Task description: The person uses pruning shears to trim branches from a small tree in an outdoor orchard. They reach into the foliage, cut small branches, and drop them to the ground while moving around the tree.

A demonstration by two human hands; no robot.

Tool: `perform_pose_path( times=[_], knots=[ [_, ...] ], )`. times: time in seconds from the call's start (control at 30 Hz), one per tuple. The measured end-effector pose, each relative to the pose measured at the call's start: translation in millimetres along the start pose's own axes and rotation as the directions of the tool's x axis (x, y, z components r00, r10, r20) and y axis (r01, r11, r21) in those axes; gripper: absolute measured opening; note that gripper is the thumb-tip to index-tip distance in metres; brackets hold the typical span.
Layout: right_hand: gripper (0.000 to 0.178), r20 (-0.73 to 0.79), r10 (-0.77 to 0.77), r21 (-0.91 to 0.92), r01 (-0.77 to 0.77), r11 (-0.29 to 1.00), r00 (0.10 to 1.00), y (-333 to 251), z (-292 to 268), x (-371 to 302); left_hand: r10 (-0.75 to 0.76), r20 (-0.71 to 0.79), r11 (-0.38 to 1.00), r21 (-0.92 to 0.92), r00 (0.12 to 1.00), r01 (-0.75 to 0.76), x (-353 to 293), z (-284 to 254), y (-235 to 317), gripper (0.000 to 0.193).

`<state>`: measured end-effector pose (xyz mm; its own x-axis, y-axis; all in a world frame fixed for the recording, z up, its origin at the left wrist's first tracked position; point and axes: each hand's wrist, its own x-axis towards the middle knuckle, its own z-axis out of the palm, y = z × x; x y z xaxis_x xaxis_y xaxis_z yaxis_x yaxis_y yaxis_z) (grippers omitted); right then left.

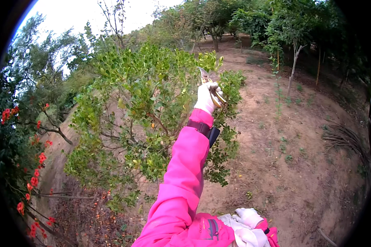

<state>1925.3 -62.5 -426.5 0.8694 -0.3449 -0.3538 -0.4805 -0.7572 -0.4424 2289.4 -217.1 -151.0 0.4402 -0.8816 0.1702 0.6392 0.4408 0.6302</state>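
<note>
My left hand (206,98), in a white glove, reaches up and forward at the end of a bright pink sleeve. It is closed round a pair of pruning shears (204,75) with yellowish handles, the curved blade pointing up. Right behind the blade stands a leafy green shrub (140,78), its rounded leaves beside and beyond my wrist. Low in front of my body is my right hand (248,217), also white-gloved, with fingers that look curled. White cloth (251,236) lies against that hand; whether the fingers grip it is hidden.
Bare brown soil (284,177) slopes up on the right to young trees (294,61). Red flowers (35,181) hang on branches at the left edge. Dry sticks (344,140) lie at far right, and a dark band with a device (206,129) circles my left wrist.
</note>
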Motion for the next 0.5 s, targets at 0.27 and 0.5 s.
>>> perform_pose_path(
  times=[0.27, 0.5],
  knots=[
    [0.046, -0.007, -0.057, -0.008, 0.057, 0.998, 0.998, -4.8, 2.8, 8.4, -0.602, 0.418, 0.799, 0.324, 0.681, 0.507, -176.5, 48.2, -43.9, 0.059],
    [0.034, -0.342, -0.300, 0.305, 0.407, 0.861, 0.891, 11.4, 55.4, 37.7, -0.882, 0.213, 0.463, 0.548, 0.420, 0.696, -294.1, -14.8, -69.3, 0.053]
  ],
)
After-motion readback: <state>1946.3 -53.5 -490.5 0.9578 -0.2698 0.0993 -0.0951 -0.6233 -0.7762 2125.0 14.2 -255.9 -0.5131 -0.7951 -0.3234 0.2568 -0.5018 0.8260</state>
